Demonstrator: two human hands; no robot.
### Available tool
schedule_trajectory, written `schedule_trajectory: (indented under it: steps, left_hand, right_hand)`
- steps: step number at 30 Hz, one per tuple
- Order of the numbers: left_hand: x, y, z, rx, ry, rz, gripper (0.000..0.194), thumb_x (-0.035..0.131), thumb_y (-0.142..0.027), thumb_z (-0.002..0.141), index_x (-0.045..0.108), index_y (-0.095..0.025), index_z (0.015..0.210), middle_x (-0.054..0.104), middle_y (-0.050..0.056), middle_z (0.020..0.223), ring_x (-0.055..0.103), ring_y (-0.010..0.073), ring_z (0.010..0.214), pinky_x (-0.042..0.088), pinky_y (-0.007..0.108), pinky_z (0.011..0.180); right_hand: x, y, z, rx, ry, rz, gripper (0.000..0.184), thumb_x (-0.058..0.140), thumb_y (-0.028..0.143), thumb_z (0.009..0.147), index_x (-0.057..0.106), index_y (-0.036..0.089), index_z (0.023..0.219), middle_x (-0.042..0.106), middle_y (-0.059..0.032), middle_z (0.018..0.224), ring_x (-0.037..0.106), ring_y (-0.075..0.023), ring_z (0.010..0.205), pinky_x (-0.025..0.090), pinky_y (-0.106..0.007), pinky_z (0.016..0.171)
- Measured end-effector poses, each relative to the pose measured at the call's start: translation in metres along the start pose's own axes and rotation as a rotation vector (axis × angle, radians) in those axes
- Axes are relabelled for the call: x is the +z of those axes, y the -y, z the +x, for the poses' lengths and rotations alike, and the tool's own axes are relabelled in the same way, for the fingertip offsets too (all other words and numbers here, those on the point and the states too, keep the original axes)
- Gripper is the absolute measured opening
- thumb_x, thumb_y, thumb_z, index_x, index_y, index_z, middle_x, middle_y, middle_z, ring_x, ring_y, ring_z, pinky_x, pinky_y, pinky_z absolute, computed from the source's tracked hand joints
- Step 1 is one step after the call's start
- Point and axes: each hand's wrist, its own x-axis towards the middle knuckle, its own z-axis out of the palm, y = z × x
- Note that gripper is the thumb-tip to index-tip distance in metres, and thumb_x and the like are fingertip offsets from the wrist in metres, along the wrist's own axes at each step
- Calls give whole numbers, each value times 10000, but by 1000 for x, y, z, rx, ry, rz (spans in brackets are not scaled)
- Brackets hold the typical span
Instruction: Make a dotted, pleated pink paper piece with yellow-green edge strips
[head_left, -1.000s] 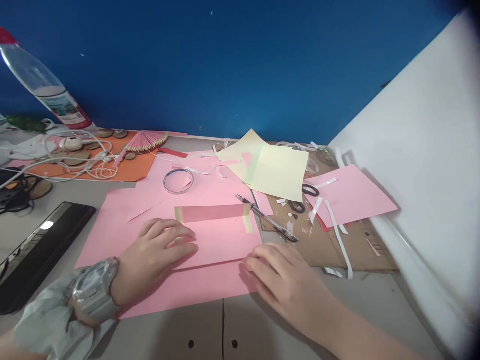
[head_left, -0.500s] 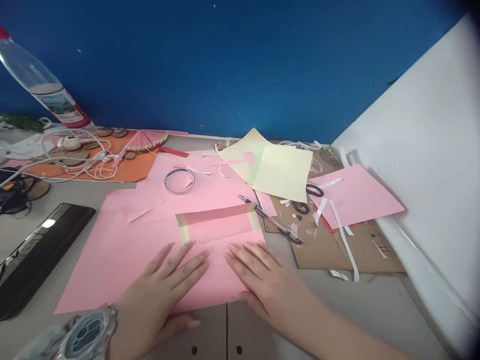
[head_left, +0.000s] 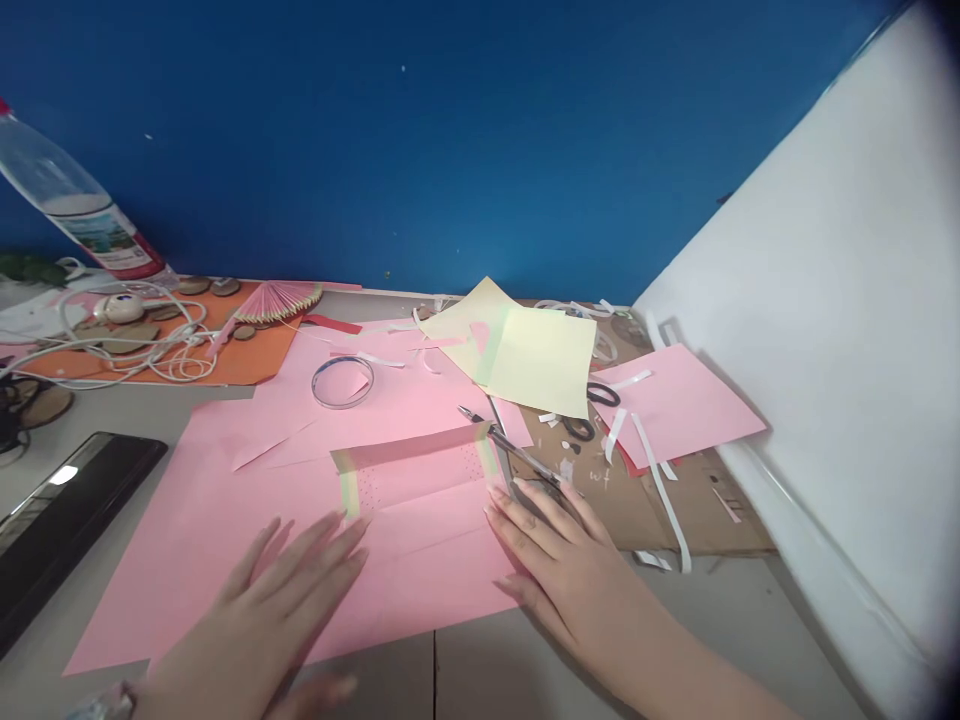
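A creased pink paper sheet with yellow-green strips and small dots near its far fold lies before me, over larger pink paper. Its far edge stands up slightly as a folded flap. My left hand is spread palm down over the paper's left part, fingertips close to the left strip. My right hand is stretched out at the sheet's right edge, fingers apart and touching the paper. Just beyond the right fingertips lies a pen. Neither hand grips anything.
Behind lie yellow paper, a clear ring and a pink paper fan. Scissors and white paper strips rest on cardboard at right. At left are a black case, cables and a bottle.
The sheet's near part, folded over a second ago, has been unfolded toward me and lies flatter. Both hands came together on it, then spread apart to left and right.
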Motion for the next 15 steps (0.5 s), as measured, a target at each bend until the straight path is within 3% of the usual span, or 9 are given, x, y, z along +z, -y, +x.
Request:
schedule_trajectory:
  steps: [2,4,7,9,13,15]
  left_hand:
    - [-12,4,18,-146,-21,-96,228,517,-368,874,594,-227,1035,614,48,1197,486,255,1153,272,409,1021]
    - [-20,8,40,-188,16,-208,178,512,-374,881,582,-211,900,637,55,1001,552,220,936,411,343,812]
    - [-14,11,67,-41,93,-281,315,591,-494,804,567,-194,898,606,62,961,540,222,825,435,356,729]
    - [-3,14,76,-2,66,-274,393,614,-528,767,557,-184,949,586,74,1008,520,242,859,419,408,790]
    - [11,21,74,-108,-5,-279,532,654,-531,733,503,-204,1126,545,83,1102,482,265,962,396,413,821]
    - [11,24,71,-139,22,-297,499,663,-535,725,522,-211,1077,557,68,1052,485,255,931,401,385,780]
  right_hand:
    - [-8,1,13,57,-12,102,280,477,301,931,575,193,1171,597,-52,1254,496,-236,1140,369,-442,980]
    - [-14,2,29,49,-4,174,215,558,295,885,596,191,1069,615,-74,1139,512,-239,1080,402,-433,953]
    - [-18,2,49,20,62,261,253,610,359,856,583,202,1052,595,-66,1103,514,-236,1052,421,-416,927]
    - [-18,1,55,62,69,349,318,607,406,851,559,216,1101,577,-59,1132,502,-231,1066,424,-392,919]
    - [-16,-3,52,183,81,505,471,631,511,794,505,251,1167,557,-32,1164,467,-239,1093,412,-386,926]
    - [-15,-5,50,208,104,522,384,628,485,808,526,248,1093,560,-23,1122,471,-231,1055,413,-382,907]
